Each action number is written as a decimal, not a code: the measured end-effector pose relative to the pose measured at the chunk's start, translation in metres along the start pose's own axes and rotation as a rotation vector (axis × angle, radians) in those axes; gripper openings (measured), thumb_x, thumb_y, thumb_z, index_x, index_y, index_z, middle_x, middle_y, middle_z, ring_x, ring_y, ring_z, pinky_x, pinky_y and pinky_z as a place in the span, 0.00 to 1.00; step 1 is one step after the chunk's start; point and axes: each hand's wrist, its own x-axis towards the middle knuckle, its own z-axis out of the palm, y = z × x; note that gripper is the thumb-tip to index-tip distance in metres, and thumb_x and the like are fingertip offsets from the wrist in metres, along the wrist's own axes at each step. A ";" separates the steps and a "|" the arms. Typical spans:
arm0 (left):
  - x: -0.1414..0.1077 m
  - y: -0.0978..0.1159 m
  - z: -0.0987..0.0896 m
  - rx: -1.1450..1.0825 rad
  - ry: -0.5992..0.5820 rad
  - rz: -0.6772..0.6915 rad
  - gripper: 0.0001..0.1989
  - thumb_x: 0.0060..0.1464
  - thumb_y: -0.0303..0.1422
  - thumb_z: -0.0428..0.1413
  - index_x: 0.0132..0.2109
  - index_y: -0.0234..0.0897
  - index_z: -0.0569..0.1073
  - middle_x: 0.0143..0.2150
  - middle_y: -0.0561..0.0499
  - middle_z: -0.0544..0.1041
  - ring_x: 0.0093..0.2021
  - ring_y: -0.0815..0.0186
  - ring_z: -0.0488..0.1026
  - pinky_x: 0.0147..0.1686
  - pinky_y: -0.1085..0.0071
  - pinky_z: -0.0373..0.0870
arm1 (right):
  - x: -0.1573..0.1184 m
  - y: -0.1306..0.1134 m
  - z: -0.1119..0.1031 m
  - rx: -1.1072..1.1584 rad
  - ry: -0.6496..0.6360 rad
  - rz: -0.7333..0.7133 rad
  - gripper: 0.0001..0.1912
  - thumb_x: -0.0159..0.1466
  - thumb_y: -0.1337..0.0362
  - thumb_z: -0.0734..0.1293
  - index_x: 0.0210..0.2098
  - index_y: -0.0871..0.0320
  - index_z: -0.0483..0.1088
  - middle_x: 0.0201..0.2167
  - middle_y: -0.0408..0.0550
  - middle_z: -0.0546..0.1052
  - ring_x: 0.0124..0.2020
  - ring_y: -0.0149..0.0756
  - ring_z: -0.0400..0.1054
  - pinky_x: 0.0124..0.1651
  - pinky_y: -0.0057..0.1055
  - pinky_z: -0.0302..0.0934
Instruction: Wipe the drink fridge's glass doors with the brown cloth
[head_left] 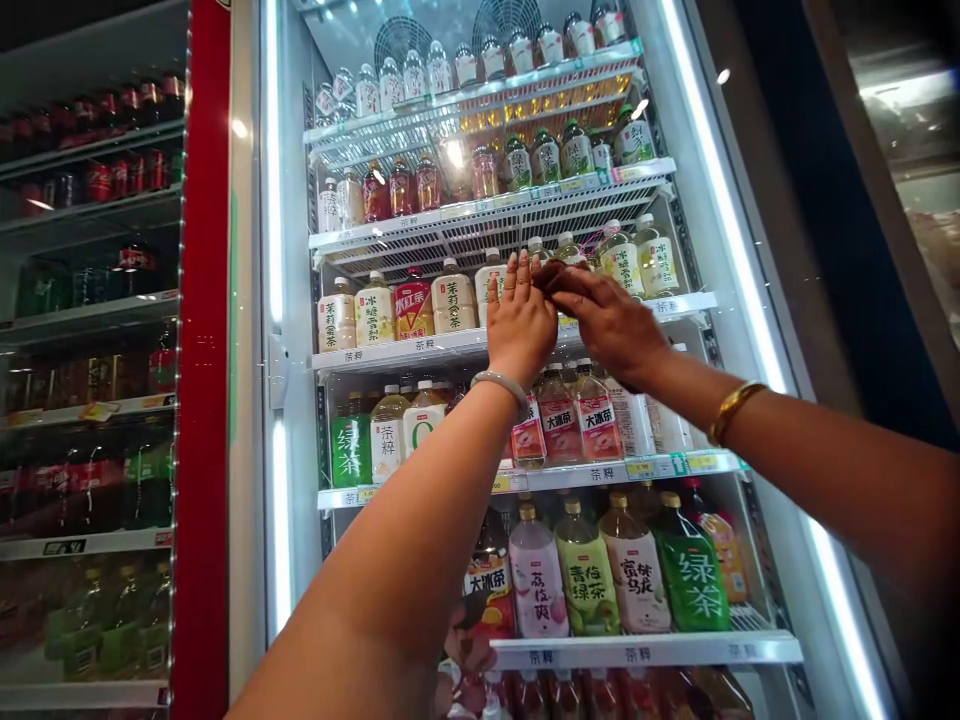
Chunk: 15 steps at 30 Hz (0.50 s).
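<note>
My left hand (523, 318) is raised in front of a lit drinks fridge, its fingers stretched upward, with nothing visible in it. My right hand (616, 322) comes in from the right, fingers extended leftward and close to the left fingertips; I cannot tell whether the hands touch. A dark finger-like shape between them looks like a reflection in the glass. Behind the hands stands the middle shelf (450, 345) with bottled drinks, including a red-labelled bottle (413, 305) and a pale-labelled bottle (660, 260). A pale bangle (501, 385) circles my left wrist, a gold bangle (731, 410) my right.
Lower shelves hold peach-labelled bottles (599, 420) and large bottles, one green (691, 570). Small bottles (439, 72) line the top shelf. A red post (206, 400) separates a second fridge (82, 300) at left. A door handle (278, 370) sits on the left frame.
</note>
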 end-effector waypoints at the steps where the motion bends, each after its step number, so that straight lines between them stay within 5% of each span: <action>1: 0.000 0.000 0.000 -0.001 -0.003 -0.005 0.33 0.69 0.33 0.39 0.78 0.35 0.52 0.81 0.49 0.47 0.81 0.64 0.39 0.79 0.57 0.29 | 0.005 0.006 -0.003 0.001 0.004 0.020 0.26 0.70 0.68 0.58 0.64 0.45 0.71 0.73 0.41 0.64 0.73 0.50 0.59 0.73 0.58 0.61; 6: 0.001 -0.001 0.002 -0.012 0.009 0.003 0.33 0.68 0.33 0.40 0.78 0.36 0.50 0.81 0.49 0.46 0.81 0.64 0.38 0.79 0.57 0.28 | -0.001 0.023 -0.009 -0.039 0.143 0.290 0.30 0.67 0.69 0.62 0.68 0.49 0.68 0.74 0.48 0.61 0.74 0.59 0.57 0.69 0.63 0.64; 12: 0.000 -0.004 0.007 -0.010 0.046 0.031 0.33 0.68 0.33 0.40 0.78 0.35 0.51 0.81 0.49 0.46 0.81 0.63 0.38 0.79 0.55 0.30 | -0.010 0.017 -0.007 0.033 0.008 -0.035 0.27 0.69 0.70 0.58 0.63 0.44 0.72 0.71 0.40 0.67 0.72 0.45 0.60 0.73 0.54 0.61; 15: 0.000 -0.004 0.006 -0.007 0.035 0.028 0.33 0.68 0.33 0.39 0.78 0.32 0.51 0.81 0.46 0.45 0.81 0.61 0.38 0.79 0.55 0.29 | -0.002 0.045 -0.019 0.023 0.061 0.057 0.28 0.67 0.70 0.60 0.64 0.45 0.71 0.71 0.41 0.66 0.71 0.45 0.62 0.70 0.52 0.64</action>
